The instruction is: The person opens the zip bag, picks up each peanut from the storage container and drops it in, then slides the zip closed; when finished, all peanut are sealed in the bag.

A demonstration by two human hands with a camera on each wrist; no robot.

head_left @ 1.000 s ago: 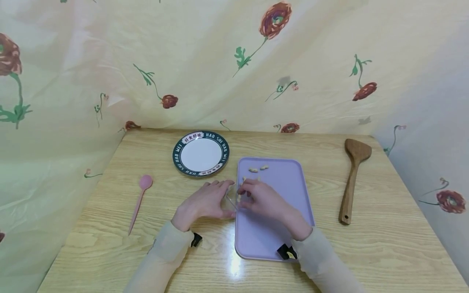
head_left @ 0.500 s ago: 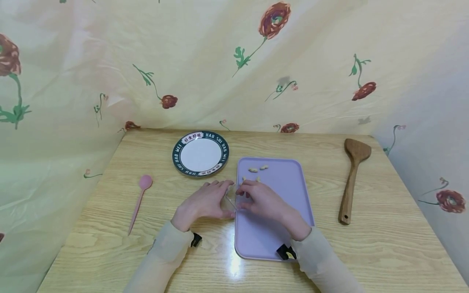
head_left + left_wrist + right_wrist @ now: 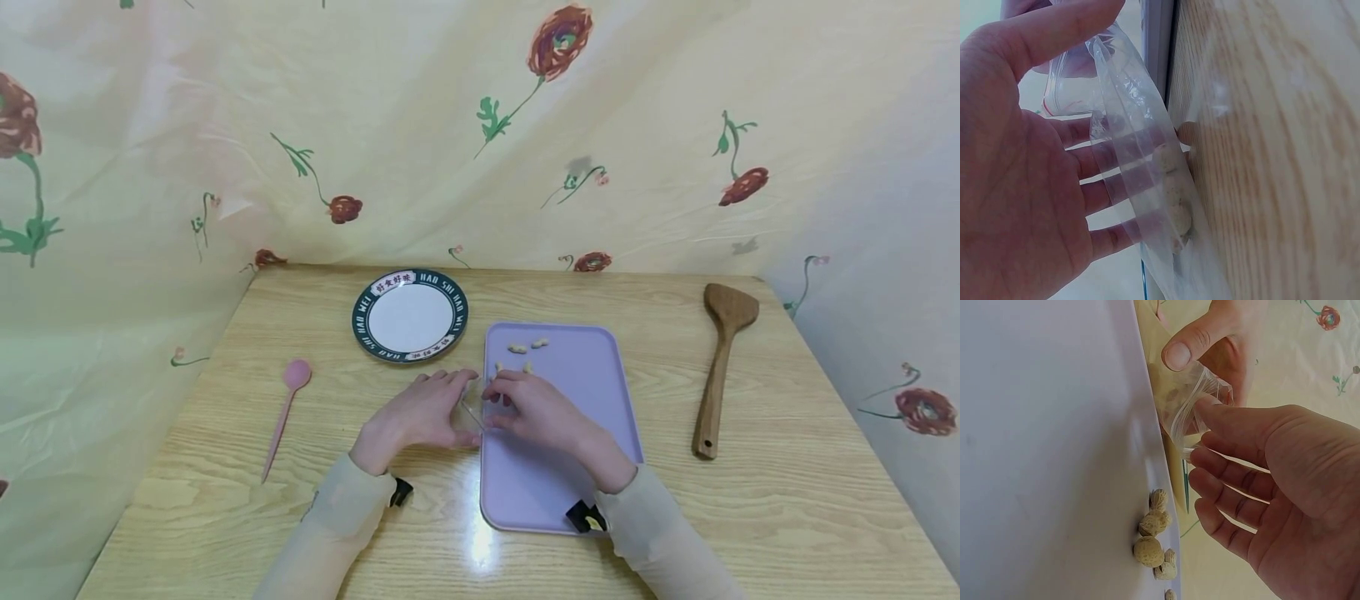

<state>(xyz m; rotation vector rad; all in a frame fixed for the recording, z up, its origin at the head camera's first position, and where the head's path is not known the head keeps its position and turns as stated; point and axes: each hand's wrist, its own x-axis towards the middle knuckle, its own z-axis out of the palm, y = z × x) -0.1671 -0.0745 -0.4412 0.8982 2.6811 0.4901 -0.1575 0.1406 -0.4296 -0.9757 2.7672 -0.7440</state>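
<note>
A clear zip bag (image 3: 1132, 119) is between my two hands at the left edge of the purple tray (image 3: 540, 492). Inside it lies a peanut (image 3: 1175, 209), seen through the film in the left wrist view. My left hand (image 3: 422, 412) holds the bag, thumb on the near side and fingers behind it. With thumb and forefinger, my right hand (image 3: 1285, 469) pinches the zip edge of the bag; its other fingers are loosely bent. On the tray, several unshelled peanuts (image 3: 1149, 550) lie close to the right hand, some partly hidden by it in the head view.
A plate (image 3: 410, 318) with a dark green rim stands behind my left hand. To the left lies a pink spoon (image 3: 297, 374), and to the right a wooden spatula (image 3: 731, 310). A flowered cloth (image 3: 420, 150) hangs behind the wooden table (image 3: 225, 517).
From the first frame to the second, my right hand shifts slightly left at the bag's edge. Since then both hands have stayed nearly still, and the other things have not moved.
</note>
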